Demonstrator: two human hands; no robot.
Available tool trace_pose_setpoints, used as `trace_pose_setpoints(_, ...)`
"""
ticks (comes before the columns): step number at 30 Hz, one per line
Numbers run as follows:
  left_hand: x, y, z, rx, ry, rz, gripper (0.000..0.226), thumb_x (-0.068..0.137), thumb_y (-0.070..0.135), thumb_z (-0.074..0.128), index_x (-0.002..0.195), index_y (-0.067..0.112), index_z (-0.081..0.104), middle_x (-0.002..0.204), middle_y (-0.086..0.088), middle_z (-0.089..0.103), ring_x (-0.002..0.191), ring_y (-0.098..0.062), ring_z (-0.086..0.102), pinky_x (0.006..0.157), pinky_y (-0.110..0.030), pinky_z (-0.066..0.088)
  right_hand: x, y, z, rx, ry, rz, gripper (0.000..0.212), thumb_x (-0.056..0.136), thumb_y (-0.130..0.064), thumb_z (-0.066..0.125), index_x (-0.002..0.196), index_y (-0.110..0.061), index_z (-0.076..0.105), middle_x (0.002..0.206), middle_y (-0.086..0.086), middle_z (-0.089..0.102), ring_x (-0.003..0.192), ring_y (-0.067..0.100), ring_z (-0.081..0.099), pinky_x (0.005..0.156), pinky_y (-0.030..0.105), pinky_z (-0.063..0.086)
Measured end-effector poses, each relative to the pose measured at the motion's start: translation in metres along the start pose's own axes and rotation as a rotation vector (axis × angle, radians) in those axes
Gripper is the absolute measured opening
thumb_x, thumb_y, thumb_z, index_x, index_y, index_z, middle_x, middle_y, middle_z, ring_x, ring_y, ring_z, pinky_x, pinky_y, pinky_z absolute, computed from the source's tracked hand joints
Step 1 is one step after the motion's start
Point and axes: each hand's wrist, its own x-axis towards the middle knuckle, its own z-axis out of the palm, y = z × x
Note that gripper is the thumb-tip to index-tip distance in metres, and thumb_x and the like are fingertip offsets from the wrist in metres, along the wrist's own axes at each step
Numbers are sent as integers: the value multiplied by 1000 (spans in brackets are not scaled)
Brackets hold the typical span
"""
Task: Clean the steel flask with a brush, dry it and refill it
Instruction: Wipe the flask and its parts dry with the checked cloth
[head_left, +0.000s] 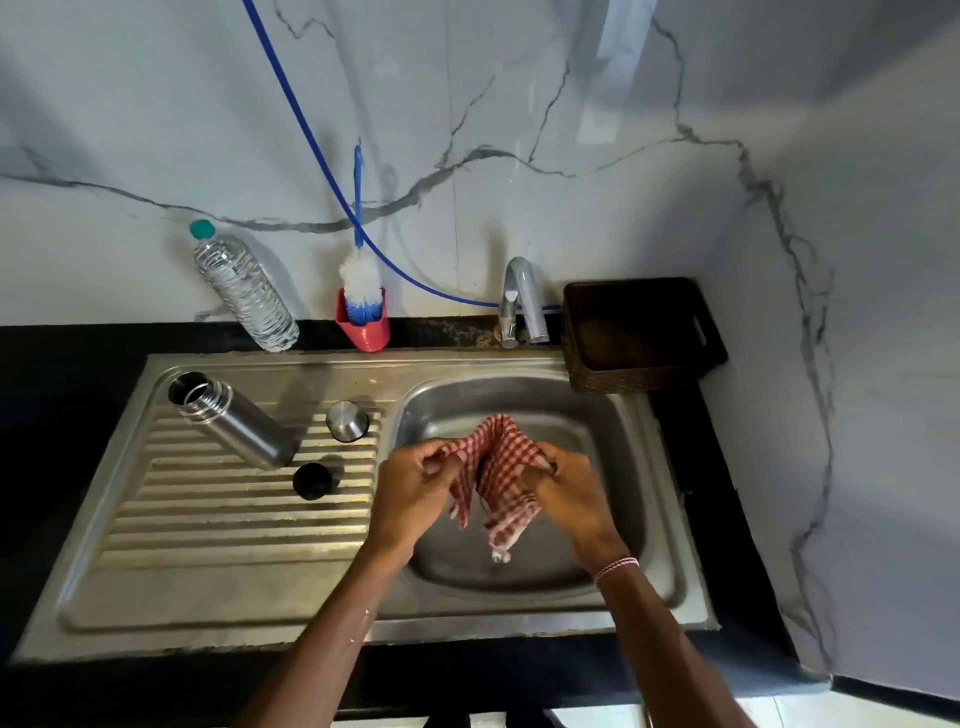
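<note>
The steel flask (236, 422) stands uncapped on the ribbed drainboard (208, 525), left of the sink bowl. Its steel cup lid (347, 421) and a black stopper (312, 481) sit beside it. Over the sink bowl (613, 426) my left hand (415, 486) and my right hand (566, 488) both grip a red-and-white checked cloth (501, 478), which hangs between them. The blue-handled bottle brush (361, 283) stands in a red holder (363, 327) against the wall. A clear plastic water bottle (241, 288) with a teal cap stands at the back left.
A chrome tap (524, 301) rises behind the bowl, with a blue hose (311, 156) running up the marble wall. A dark woven basket (641, 332) sits at the back right corner. Black countertop (62, 364) surrounds the sink.
</note>
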Motion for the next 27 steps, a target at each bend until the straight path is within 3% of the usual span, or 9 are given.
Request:
trace_pose_setpoints(4,7,-2,-3,119,13,35,22,97,12,69,118,14,76,102,3,80,87,-6,76,77,-26,63,-2,7,-20,-232,93,-44,22,91,-10,61,105,-22,72,88,-6,72,72,2,63,48,1,40)
trace_pose_setpoints(8,-2,6,24,125,-105,132,18,98,10,68,111,16,79,96,9,80,84,-4,76,81,-30,63,-2,-1,-5,-205,101,-44,15,93,-18,60,99,-18,73,89,-1,76,72,10,65,52,6,38)
trace_pose_setpoints(11,-9,11,46,165,-137,191,16,100,16,66,110,21,79,88,9,80,76,-8,77,72,-35,64,0,-12,1,-6,67,19,32,103,-33,48,84,-16,68,75,-4,69,73,13,63,65,29,44)
trace_pose_setpoints(15,-11,14,61,407,-109,304,17,100,27,65,114,24,75,85,8,77,70,-4,72,66,-18,58,7,-5,0,122,25,43,35,98,-53,53,89,-25,72,81,-6,74,80,7,69,77,32,57)
trace_pose_setpoints(18,-4,19,67,457,-218,405,26,94,39,63,116,30,73,91,12,78,75,-2,71,68,-19,58,17,9,-13,394,-4,158,24,92,-46,67,98,-25,75,93,-3,78,89,15,74,86,45,60)
trace_pose_setpoints(21,11,24,72,214,-411,322,29,92,37,67,120,31,75,107,12,79,92,-2,75,83,-29,63,30,28,-35,594,-9,266,18,92,-27,72,106,-16,74,102,9,77,98,29,74,90,52,59)
trace_pose_setpoints(23,25,26,74,168,-343,339,28,94,30,68,120,23,75,112,10,78,100,-2,74,89,-34,63,38,42,-49,611,22,299,15,92,-15,71,107,-17,73,104,9,77,102,32,72,92,53,57)
trace_pose_setpoints(25,42,32,78,301,-127,462,26,97,21,66,123,20,71,116,7,76,101,-3,72,87,-35,63,49,52,-64,602,55,311,18,92,-11,68,108,-19,72,104,5,77,104,29,71,92,52,58)
trace_pose_setpoints(27,59,43,82,426,79,522,39,97,18,64,136,21,60,129,1,66,108,-8,67,87,-30,61,62,57,-80,595,114,300,18,94,-11,67,107,-21,72,104,3,77,101,26,72,91,49,59)
